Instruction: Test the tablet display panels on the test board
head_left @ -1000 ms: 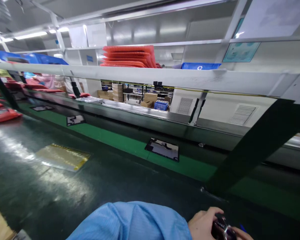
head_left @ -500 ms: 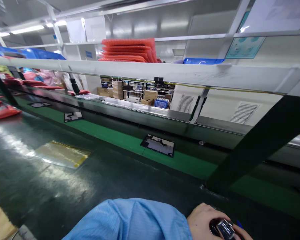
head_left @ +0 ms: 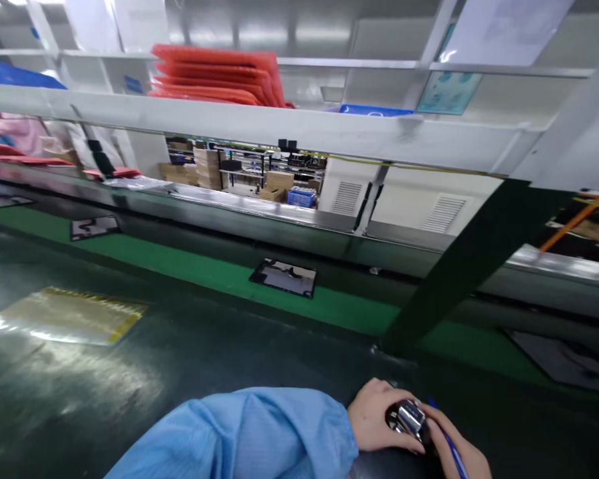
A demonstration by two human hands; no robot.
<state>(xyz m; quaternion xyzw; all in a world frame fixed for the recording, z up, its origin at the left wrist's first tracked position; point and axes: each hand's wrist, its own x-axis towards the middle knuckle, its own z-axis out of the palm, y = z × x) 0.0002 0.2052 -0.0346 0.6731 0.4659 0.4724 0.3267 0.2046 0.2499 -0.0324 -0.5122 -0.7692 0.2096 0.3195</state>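
My left hand (head_left: 377, 414), coming out of a light blue sleeve (head_left: 259, 432), curls its thumb and fingers around a small shiny chrome-and-black object (head_left: 410, 419). I cannot make out its exact kind. My right hand (head_left: 456, 444) is at the lower right, its fingertips against or close beside the same object. A thin blue pen-like stick (head_left: 454, 455) is held along the fingers of that hand. Both hands are low over the dark green worktop (head_left: 219, 352). The right palm and the underside of the shiny object are hidden.
Flat dark-framed panels (head_left: 285, 277) lie spaced along a green conveyor strip (head_left: 190, 261). A dark slanted post (head_left: 449, 273) rises right of centre. A clear sheet with yellow edges (head_left: 74, 316) lies left. Red bubble-wrap bags (head_left: 219, 73) are stacked on the shelf above.
The view has swung to the right, so the surroundings appear further left. Both hands are now higher in the picture, and the right hand with the blue stick shows more fully.
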